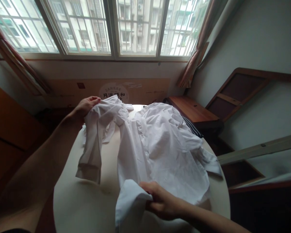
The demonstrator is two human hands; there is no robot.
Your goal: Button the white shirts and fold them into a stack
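Head view shows a white long-sleeved shirt point(169, 152) spread over a pale, rounded table point(87, 207), creased all through, its right half rumpled into soft folds and one sleeve sloping toward the near left to a wide cuff point(88, 173). At the far left the person's left hand point(91, 103) has its fingers pinched shut on the raised cloth, while the right hand point(161, 199), near the middle, grips the shirt's near edge, a flap drooping left of it.
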